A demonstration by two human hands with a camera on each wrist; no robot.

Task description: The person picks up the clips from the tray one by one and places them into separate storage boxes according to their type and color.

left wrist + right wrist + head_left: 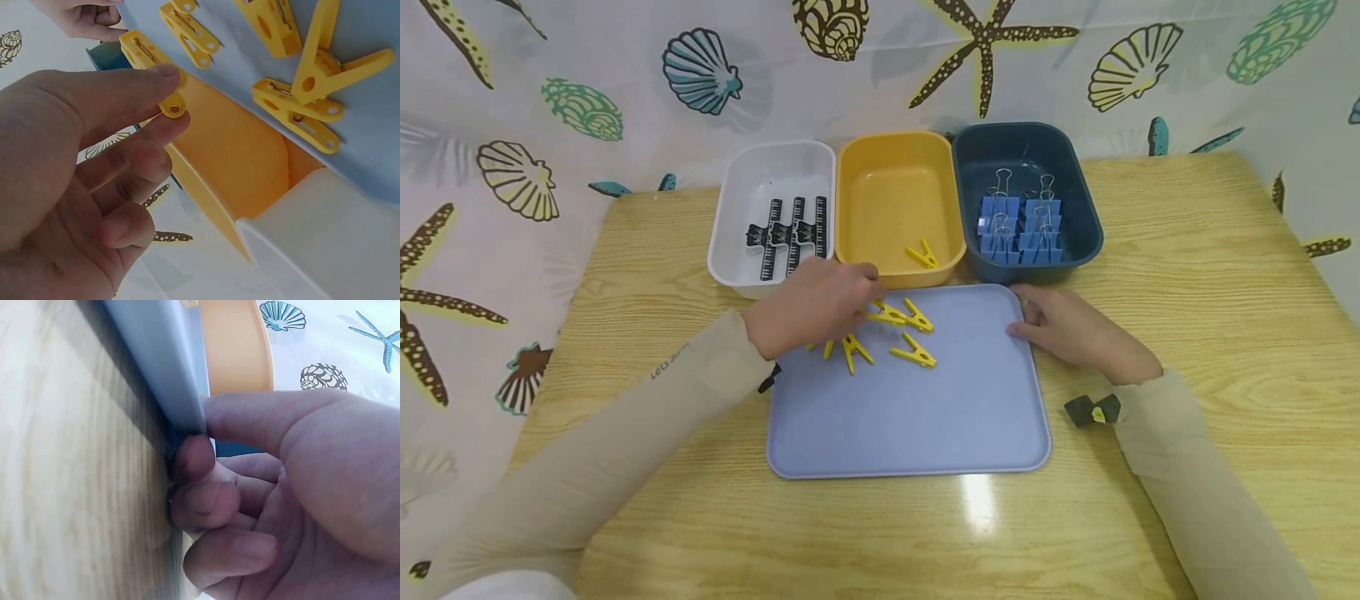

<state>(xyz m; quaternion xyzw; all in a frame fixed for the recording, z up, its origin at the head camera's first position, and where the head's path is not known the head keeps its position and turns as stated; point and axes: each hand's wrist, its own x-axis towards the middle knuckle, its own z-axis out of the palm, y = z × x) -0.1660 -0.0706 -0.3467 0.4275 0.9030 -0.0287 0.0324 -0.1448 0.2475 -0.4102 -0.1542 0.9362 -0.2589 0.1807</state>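
Observation:
My left hand (820,302) is above the far left part of a lavender-blue tray (917,425). Its thumb and forefinger pinch a yellow clothespin (145,52), seen close up in the left wrist view, while the other fingers curl loosely. Several more yellow clothespins lie on the tray, among them one alone (914,350) and one partly over another (331,62). At the tray's far right corner, my right hand (1063,325) grips the rim (169,369) between thumb and fingertips.
Behind the tray stand three bins side by side: a white bin (724,233) with black piano-patterned clips (793,235), a yellow bin (895,200) holding one yellow clothespin (923,253), and a dark blue bin (1084,225) with several blue binder clips (1021,229). All rest on a wooden table (1210,250).

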